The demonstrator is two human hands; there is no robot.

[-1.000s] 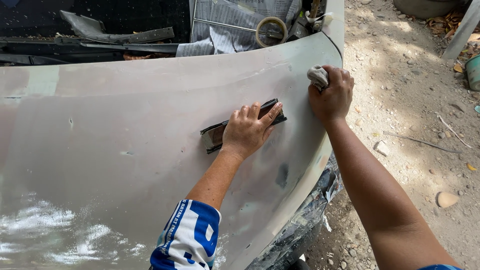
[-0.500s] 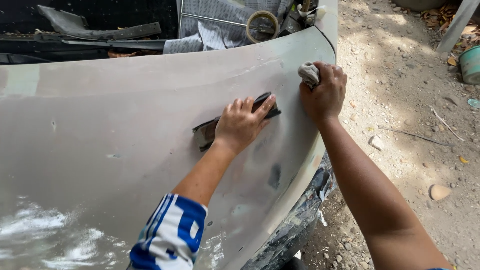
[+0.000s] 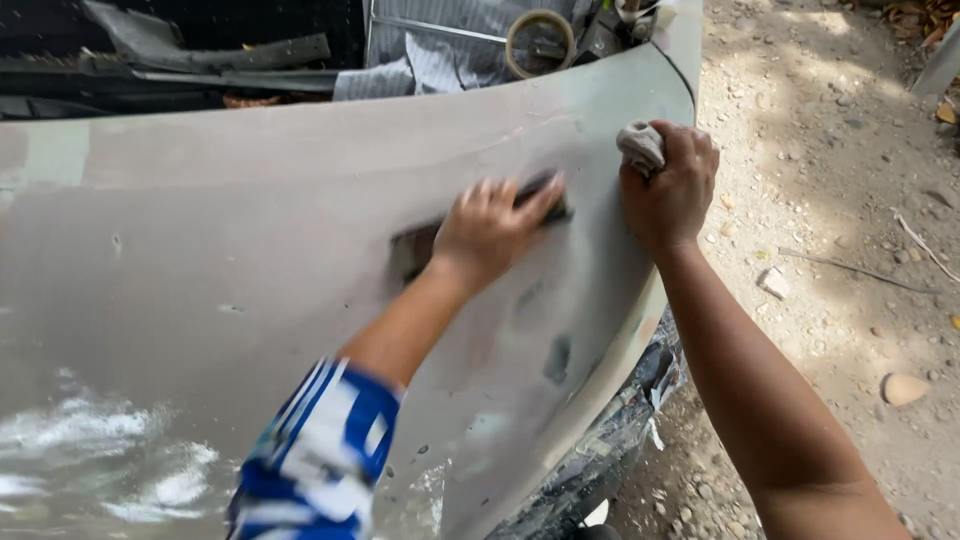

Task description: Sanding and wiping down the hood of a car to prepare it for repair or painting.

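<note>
A large grey primed car body panel (image 3: 250,250) fills most of the head view. My left hand (image 3: 490,235) presses flat on a dark sanding block (image 3: 415,248) that lies on the panel's upper right part; the hand covers most of the block. My right hand (image 3: 668,190) rests near the panel's right edge, fingers closed around a crumpled grey rag (image 3: 640,145). A blue and white sleeve (image 3: 320,460) covers my left upper arm.
Beyond the panel's top edge lie dark plastic trim pieces (image 3: 200,60), a striped cloth (image 3: 440,50) and a roll of tape (image 3: 540,42). Gravel ground with stones (image 3: 850,250) lies to the right. Wet pale streaks (image 3: 90,440) mark the panel's lower left.
My left hand with the sanding block has slid up and to the right across the panel. My right hand with the rag has stayed at the panel's edge.
</note>
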